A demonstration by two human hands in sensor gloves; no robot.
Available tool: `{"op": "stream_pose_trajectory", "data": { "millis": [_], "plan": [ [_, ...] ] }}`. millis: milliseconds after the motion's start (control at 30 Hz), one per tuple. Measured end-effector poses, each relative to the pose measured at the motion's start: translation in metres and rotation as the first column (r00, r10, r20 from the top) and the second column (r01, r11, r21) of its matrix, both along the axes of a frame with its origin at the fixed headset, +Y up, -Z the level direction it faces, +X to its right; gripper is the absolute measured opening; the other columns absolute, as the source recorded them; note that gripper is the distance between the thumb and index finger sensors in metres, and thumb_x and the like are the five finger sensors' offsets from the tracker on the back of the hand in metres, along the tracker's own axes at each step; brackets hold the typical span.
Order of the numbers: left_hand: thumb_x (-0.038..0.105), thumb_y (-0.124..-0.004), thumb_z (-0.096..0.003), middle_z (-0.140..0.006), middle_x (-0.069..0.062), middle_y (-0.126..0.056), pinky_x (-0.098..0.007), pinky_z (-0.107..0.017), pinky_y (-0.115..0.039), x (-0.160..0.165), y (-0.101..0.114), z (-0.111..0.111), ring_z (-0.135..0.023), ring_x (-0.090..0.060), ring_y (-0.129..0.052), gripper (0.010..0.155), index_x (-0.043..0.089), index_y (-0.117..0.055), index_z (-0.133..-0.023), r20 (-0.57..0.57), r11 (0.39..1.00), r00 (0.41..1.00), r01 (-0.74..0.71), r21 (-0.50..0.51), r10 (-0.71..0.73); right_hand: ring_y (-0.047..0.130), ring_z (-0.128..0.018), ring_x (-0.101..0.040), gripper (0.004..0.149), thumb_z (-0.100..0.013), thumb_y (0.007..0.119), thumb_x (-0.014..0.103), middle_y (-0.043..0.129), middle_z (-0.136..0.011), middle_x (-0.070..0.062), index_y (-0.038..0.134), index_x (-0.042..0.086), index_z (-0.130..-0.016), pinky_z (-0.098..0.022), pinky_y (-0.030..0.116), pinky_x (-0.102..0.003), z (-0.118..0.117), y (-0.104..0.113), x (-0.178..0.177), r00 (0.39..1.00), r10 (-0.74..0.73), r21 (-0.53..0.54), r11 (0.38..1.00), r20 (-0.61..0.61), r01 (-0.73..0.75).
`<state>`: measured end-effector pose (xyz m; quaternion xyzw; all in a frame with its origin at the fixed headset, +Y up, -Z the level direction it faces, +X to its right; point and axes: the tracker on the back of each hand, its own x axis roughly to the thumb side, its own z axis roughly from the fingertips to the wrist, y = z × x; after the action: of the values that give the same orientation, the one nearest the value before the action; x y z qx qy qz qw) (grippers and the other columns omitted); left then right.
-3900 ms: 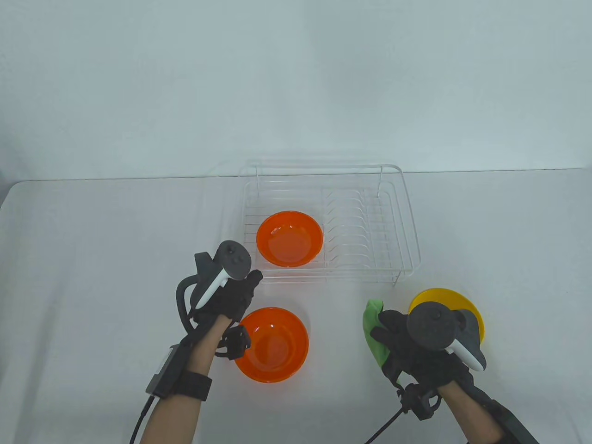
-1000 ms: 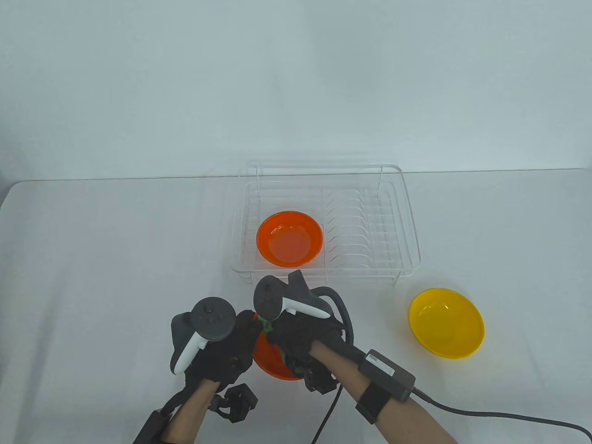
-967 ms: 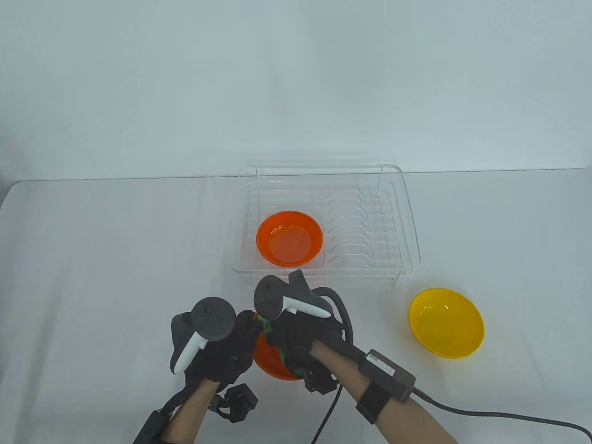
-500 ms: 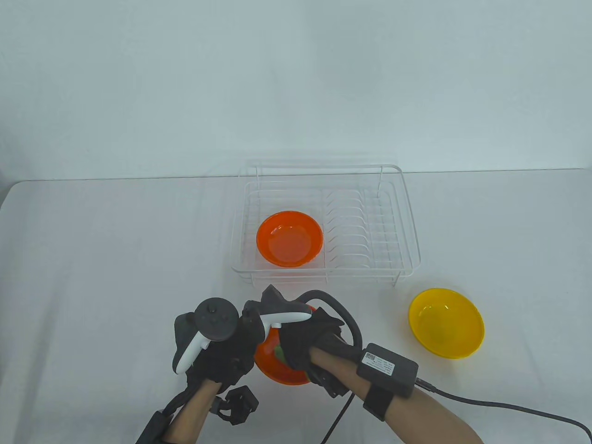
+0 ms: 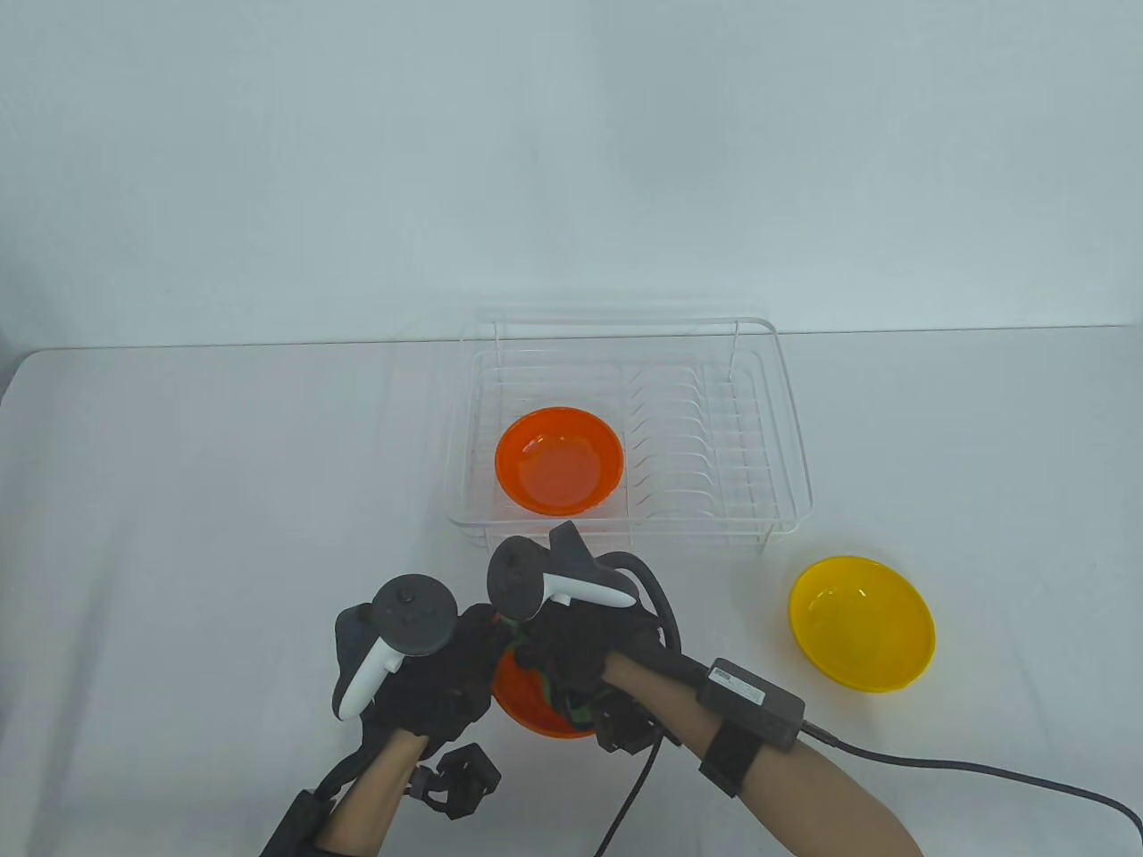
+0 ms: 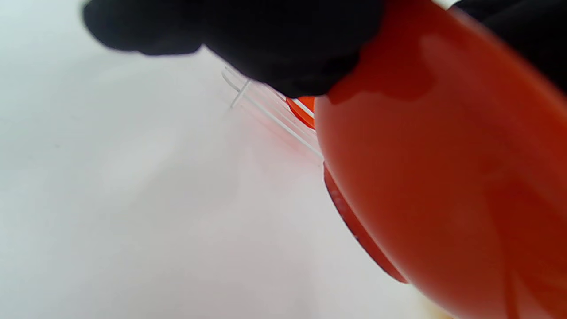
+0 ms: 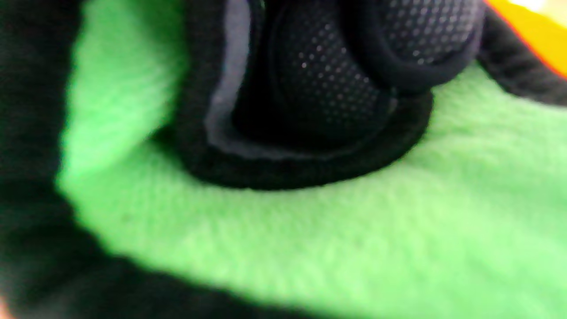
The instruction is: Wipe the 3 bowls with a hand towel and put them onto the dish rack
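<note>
I have an orange bowl (image 5: 527, 701) lifted near the counter's (image 5: 179, 500) front edge, between my two hands. My left hand (image 5: 438, 674) grips it from the left; in the left wrist view its fingers (image 6: 283, 48) curl over the rim and the bowl's underside fills the right half. My right hand (image 5: 585, 652) is bunched on the green towel (image 5: 545, 687) inside the bowl; the right wrist view shows its fingers (image 7: 336, 84) clamped into the fleece. A second orange bowl (image 5: 560, 461) sits upright in the left part of the white wire rack (image 5: 786, 500), just behind my hands. The yellow bowl (image 5: 862, 622) stands on the counter, right of my hands and just in front of the rack's right corner, apart from it. A black cable (image 5: 982, 777) trails from my right forearm to the right edge.
</note>
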<state>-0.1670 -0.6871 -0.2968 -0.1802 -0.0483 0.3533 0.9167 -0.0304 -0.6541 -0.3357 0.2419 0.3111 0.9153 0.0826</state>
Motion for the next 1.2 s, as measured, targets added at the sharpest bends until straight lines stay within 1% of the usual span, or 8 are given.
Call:
{"op": "stream_pose_trajectory", "data": {
  "millis": [233,400,500,700,767,933,1100,1200],
  "plan": [
    [0.034,-0.063,-0.0584,-0.052,-0.009,-0.089,-0.032,-0.028,-0.085,-0.002,0.0,0.001,-0.018,-0.007,-0.093,0.049,0.002,-0.065,-0.097,-0.007,1.0,1.0,-0.003,-0.008,0.003,0.102,-0.033,-0.016,0.048,-0.052,0.08,0.037,0.1,-0.053,-0.014,0.081,-0.002,-0.08,-0.029,0.088,-0.036,0.003,-0.005,-0.006,0.986,0.046,-0.259,0.962,-0.159,-0.087],
    [0.033,-0.063,-0.0584,-0.052,-0.009,-0.089,-0.032,-0.028,-0.085,0.0,0.001,0.001,-0.019,-0.008,-0.093,0.049,0.003,-0.065,-0.097,0.016,1.0,1.0,0.01,-0.009,-0.01,0.103,-0.029,-0.018,0.047,-0.049,0.085,0.035,0.101,-0.05,-0.016,0.086,-0.003,-0.077,-0.026,0.088,-0.039,0.018,-0.003,-0.011,0.895,0.387,-0.019,0.916,-0.223,-0.401],
    [0.033,-0.063,-0.0584,-0.052,-0.009,-0.089,-0.032,-0.028,-0.085,0.002,0.001,0.002,-0.018,-0.008,-0.092,0.05,0.002,-0.065,-0.097,0.026,1.0,1.0,0.005,-0.01,-0.005,0.102,-0.03,-0.018,0.047,-0.05,0.084,0.035,0.101,-0.05,-0.015,0.085,-0.003,-0.078,-0.027,0.088,-0.038,0.022,-0.003,-0.011,0.815,0.565,0.196,0.82,-0.129,-0.537],
    [0.034,-0.063,-0.0585,-0.052,-0.009,-0.088,-0.032,-0.028,-0.085,0.0,0.002,0.001,-0.019,-0.007,-0.092,0.05,0.002,-0.064,-0.097,0.026,1.0,1.0,-0.006,0.018,0.006,0.102,-0.033,-0.013,0.048,-0.052,0.076,0.039,0.099,-0.055,-0.011,0.08,0.0,-0.082,-0.029,0.088,-0.034,0.016,0.004,-0.005,0.905,0.425,0.358,0.841,0.026,-0.406],
    [0.034,-0.063,-0.0585,-0.052,-0.009,-0.088,-0.032,-0.029,-0.085,0.0,0.002,0.0,-0.019,-0.007,-0.092,0.05,0.002,-0.064,-0.097,0.03,1.0,1.0,-0.008,0.017,0.008,0.102,-0.034,-0.013,0.049,-0.053,0.075,0.039,0.099,-0.056,-0.011,0.079,-0.001,-0.082,-0.029,0.088,-0.034,0.015,0.005,-0.003,0.943,0.331,0.328,0.888,0.029,-0.322],
    [0.034,-0.063,-0.0585,-0.052,-0.009,-0.088,-0.032,-0.029,-0.085,-0.001,0.001,0.0,-0.019,-0.007,-0.093,0.05,0.002,-0.064,-0.097,0.033,1.0,0.999,-0.011,0.016,0.01,0.102,-0.035,-0.015,0.049,-0.053,0.075,0.037,0.098,-0.056,-0.012,0.078,-0.002,-0.082,-0.029,0.088,-0.035,0.007,0.001,0.006,0.999,0.014,0.085,0.996,0.047,-0.018],
    [0.033,-0.063,-0.0583,-0.052,-0.01,-0.088,-0.032,-0.028,-0.085,0.001,-0.001,0.0,-0.019,-0.008,-0.093,0.05,0.002,-0.064,-0.097,0.037,1.0,0.999,-0.024,0.002,0.024,0.103,-0.033,-0.015,0.049,-0.053,0.076,0.036,0.099,-0.054,-0.013,0.079,-0.004,-0.08,-0.028,0.088,-0.035,0.005,-0.007,0.009,0.995,-0.095,-0.164,0.981,0.043,0.1],
    [0.033,-0.063,-0.0583,-0.051,-0.01,-0.089,-0.032,-0.028,-0.085,0.001,-0.001,0.001,-0.018,-0.008,-0.093,0.05,0.002,-0.065,-0.097,0.036,1.0,0.999,-0.023,-0.01,0.023,0.102,-0.033,-0.015,0.048,-0.052,0.078,0.036,0.099,-0.054,-0.013,0.08,-0.003,-0.08,-0.029,0.088,-0.036,0.007,-0.009,0.008,0.998,-0.061,-0.298,0.953,-0.026,0.05]
  ]
}}
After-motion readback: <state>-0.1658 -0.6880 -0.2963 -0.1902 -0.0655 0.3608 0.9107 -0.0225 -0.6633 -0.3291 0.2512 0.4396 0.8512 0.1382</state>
